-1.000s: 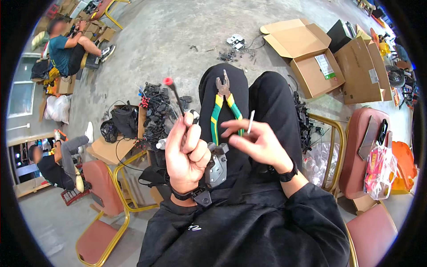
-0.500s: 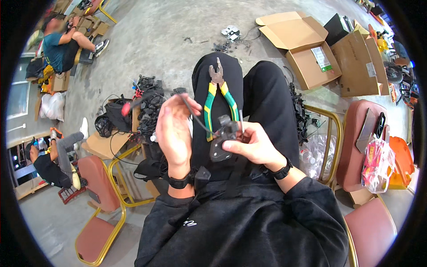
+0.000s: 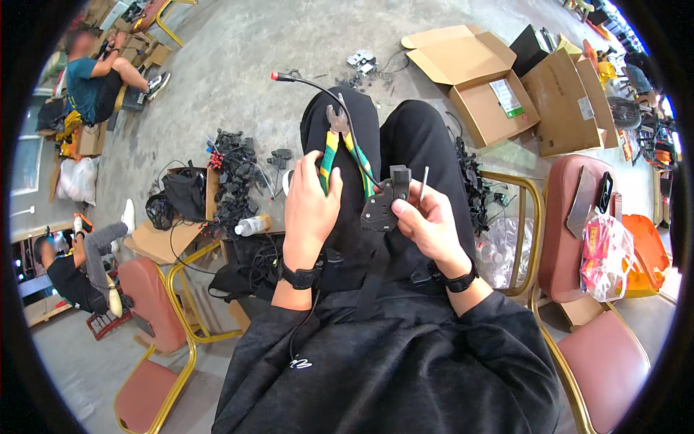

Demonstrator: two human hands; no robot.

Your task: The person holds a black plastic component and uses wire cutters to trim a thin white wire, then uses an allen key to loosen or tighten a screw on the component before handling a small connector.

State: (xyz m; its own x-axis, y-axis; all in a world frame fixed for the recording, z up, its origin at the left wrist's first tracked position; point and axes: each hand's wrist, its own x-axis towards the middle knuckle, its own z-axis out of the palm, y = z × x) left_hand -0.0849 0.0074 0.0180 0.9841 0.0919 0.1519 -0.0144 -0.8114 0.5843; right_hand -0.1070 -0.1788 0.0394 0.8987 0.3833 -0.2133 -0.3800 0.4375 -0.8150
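Observation:
In my right hand (image 3: 426, 220), between thumb and fingers, is a small black device (image 3: 387, 201) with a flat screwed body and a block on top. A thin metal rod (image 3: 424, 182) sticks up by the same fingers. From the device a black cable (image 3: 329, 92) arcs up and left, ending in a red-tipped plug (image 3: 275, 76). Pliers (image 3: 337, 119) with green and yellow handles lie on my left thigh, jaws pointing away. My left hand (image 3: 311, 213) is at their left handle, which sits between thumb and fingers; the handle's lower end is hidden.
A heap of black cabled parts (image 3: 242, 170) and a plastic bottle (image 3: 252, 226) are at left; an open cardboard box (image 3: 491, 108) is far right. Pink chairs (image 3: 155, 304) stand on both sides, one holding a plastic bag (image 3: 607, 257). Two people sit at the left.
My left hand has come down from the cable to the pliers' handle. The cable's plug end now extends up and left. My right hand has turned the black device and moved slightly right.

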